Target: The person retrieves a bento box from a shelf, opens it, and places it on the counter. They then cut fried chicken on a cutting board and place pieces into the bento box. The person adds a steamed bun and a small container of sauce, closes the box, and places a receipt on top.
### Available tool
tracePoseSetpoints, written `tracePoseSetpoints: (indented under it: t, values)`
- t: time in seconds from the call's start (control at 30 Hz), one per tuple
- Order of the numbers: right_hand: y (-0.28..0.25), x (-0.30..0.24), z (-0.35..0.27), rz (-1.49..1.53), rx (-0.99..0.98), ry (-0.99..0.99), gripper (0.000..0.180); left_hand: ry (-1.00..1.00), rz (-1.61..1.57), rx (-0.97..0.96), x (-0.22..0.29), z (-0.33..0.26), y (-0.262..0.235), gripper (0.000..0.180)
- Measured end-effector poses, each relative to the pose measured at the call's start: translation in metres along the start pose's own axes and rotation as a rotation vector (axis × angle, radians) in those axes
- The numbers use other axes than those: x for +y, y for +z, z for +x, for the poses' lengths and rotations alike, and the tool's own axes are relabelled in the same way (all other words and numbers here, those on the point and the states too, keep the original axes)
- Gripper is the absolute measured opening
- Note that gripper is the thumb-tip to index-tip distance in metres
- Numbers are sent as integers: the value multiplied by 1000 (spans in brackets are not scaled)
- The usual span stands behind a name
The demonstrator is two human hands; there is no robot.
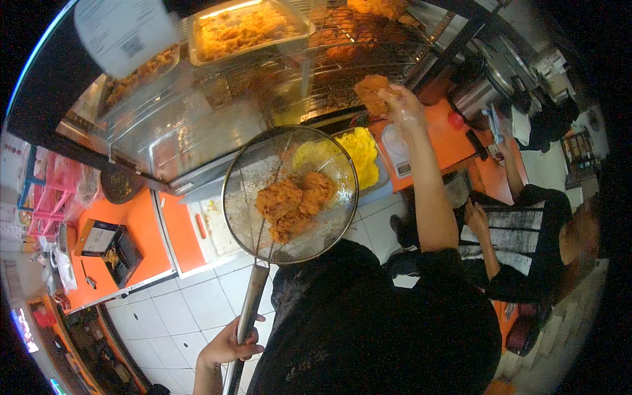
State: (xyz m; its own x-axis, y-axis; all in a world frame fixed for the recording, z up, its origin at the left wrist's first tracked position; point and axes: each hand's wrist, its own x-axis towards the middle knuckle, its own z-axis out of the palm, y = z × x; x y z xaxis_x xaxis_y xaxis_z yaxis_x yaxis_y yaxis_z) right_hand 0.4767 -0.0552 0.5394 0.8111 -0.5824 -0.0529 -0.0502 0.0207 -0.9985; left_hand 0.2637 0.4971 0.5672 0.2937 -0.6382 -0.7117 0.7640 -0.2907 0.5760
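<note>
My left hand (232, 343) is wrapped round the metal handle of a wide wire-mesh skimmer (249, 301). Several pieces of golden-brown fried chicken (289, 205) lie in its round basket, which is held in front of me. At the upper right, my right hand (403, 108) is closed on a single piece of fried chicken (372, 94). That piece is held up by the lit glass display case (220, 128), close to its wire racks. Something thin, clear and shiny, perhaps a glove, covers part of the right hand.
Inside the case stands a tray of small fried pieces (250, 29). Yellow food (361, 157) fills a tray beside a small scale (397, 150). An open black box (118, 253) sits on the orange counter (146, 224) at left. To the right, a co-worker (526, 230) handles something pale.
</note>
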Motion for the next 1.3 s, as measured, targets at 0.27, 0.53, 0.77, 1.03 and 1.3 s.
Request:
tracePoseSetpoints:
  t: [0.27,0.53,0.77,1.03,1.3]
  values:
    - [-25,53,169,214,62,99,51,15,-163,-155,21,77,62,63]
    - [-60,58,129,-236,-123,-147,42,8,-268,-258,29,143,101,67]
    - [-89,45,-5,-1122,-731,-393,41,90,-67,-220,30,173,117,69]
    - [-90,68,-28,-883,-569,-400,54,95,3,-98,33,179,137,67]
    - [-102,60,62,-205,-418,-78,44,145,6,-34,21,177,148,76]
